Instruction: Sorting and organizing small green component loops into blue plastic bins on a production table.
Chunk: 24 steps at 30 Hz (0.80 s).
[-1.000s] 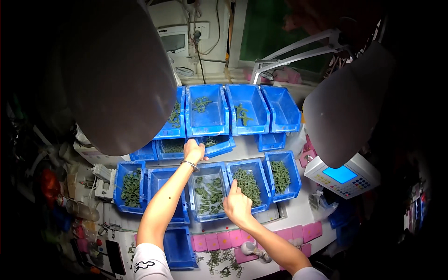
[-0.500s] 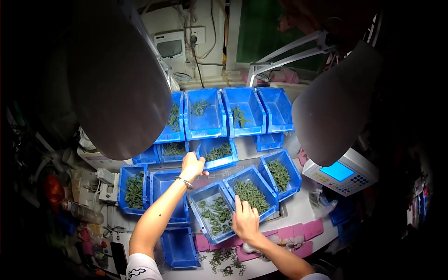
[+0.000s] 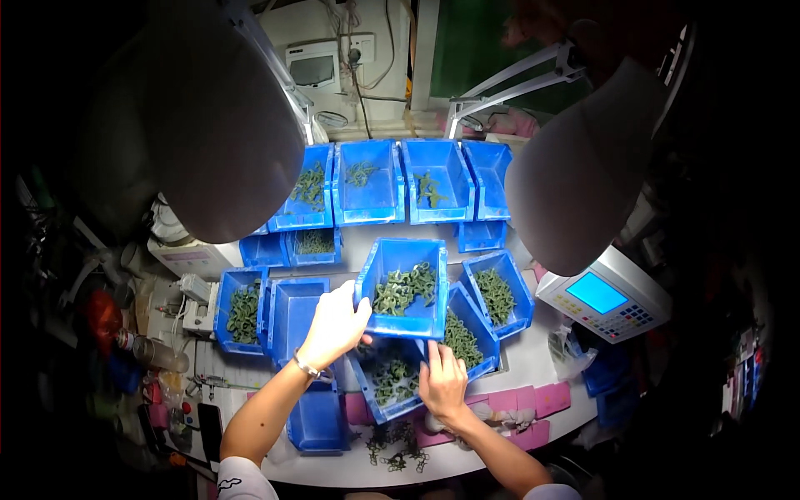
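Note:
My left hand (image 3: 337, 322) grips the left side of a raised blue bin (image 3: 402, 326), thumb over its rim, fingers partly underneath. Small green curled pieces (image 3: 406, 289) lie inside it. The bin hangs over two blue bins, a left one (image 3: 385, 412) with scattered green pieces and a right one (image 3: 487, 363) with a denser heap, and hides their far parts. Close below the raised bin's front edge is my right hand (image 3: 442, 385), fingers closed at the adjoining walls of the two lower bins. Whether its fingertips also touch the raised bin, I cannot tell.
A row of blue bins (image 3: 367, 218) stands at the back. More bins flank the middle, one with green pieces (image 3: 243, 315) at left. Two dark lamp shades (image 3: 575, 183) hang close. A device with a blue screen (image 3: 596, 297) stands right. Pink blocks (image 3: 552, 400) line the front.
My left hand has pulled the blue bin out of the second row, toward me and over the lower bins. The right hand stays near the lower bins' walls. The view has shifted slightly.

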### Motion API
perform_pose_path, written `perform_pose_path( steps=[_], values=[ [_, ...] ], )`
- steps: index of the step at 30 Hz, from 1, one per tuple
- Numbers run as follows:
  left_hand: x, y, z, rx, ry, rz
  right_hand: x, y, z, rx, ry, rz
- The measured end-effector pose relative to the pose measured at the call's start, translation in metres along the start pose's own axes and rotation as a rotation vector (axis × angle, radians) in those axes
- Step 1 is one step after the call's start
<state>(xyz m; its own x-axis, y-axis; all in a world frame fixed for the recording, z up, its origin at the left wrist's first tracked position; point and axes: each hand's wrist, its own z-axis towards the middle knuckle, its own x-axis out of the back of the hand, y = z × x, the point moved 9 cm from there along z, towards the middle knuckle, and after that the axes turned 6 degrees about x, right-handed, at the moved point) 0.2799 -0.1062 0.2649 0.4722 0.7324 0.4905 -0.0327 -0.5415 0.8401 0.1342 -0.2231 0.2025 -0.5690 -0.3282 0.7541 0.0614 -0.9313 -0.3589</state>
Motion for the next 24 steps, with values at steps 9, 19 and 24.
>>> perform_pose_path(
  steps=[9, 19, 24],
  values=[
    [0.045, 0.011, -0.141, -0.220, 0.476, 0.195, -0.059, 0.020, 0.004, -0.020, 0.003, 0.027],
    [0.042, -0.009, -0.218, -0.496, 0.665, 0.303, -0.066, 0.025, 0.047, -0.132, 0.059, 0.032],
    [0.030, -0.031, -0.199, -0.377, 0.660, 0.292, -0.053, 0.024, 0.039, -0.252, -0.079, -0.008]
  ],
)
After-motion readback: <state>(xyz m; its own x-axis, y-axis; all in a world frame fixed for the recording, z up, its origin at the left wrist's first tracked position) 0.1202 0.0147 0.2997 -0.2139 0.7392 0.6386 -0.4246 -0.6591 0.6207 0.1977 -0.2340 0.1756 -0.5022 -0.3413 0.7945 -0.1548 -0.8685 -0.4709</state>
